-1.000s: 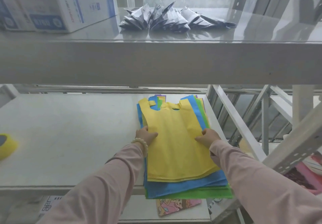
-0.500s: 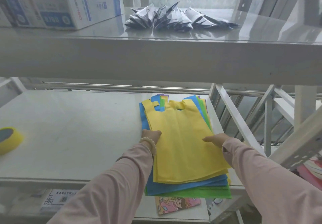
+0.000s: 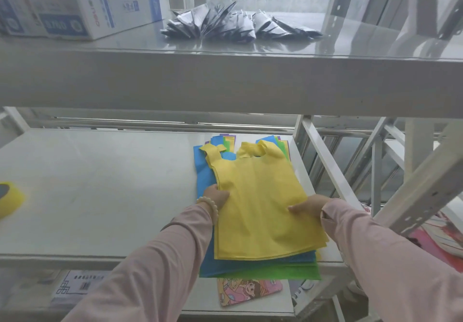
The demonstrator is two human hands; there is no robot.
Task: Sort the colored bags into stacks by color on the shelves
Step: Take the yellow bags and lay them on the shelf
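A pile of flat coloured bags lies at the right end of the middle shelf (image 3: 100, 183). Yellow bags (image 3: 260, 203) are on top, with blue bags (image 3: 204, 171) and green bags (image 3: 288, 272) underneath and purple edges showing at the back. My left hand (image 3: 215, 195) grips the left edge of the yellow bags, fingers tucked under them. My right hand (image 3: 309, 205) holds their right edge, thumb on top. The yellow bags' handles are rumpled and lifted off the pile.
A yellow tape roll (image 3: 10, 200) sits at the shelf's left edge. On the top shelf stand a white and blue carton (image 3: 75, 8) and a heap of silver pouches (image 3: 233, 24). A cartoon-printed item (image 3: 246, 290) lies on the lower shelf. Slanted metal struts (image 3: 330, 168) stand right of the pile.
Both hands have taken hold of the yellow bags' sides and raised them slightly, shifting them right. The handles have crumpled. More blue shows on the left.
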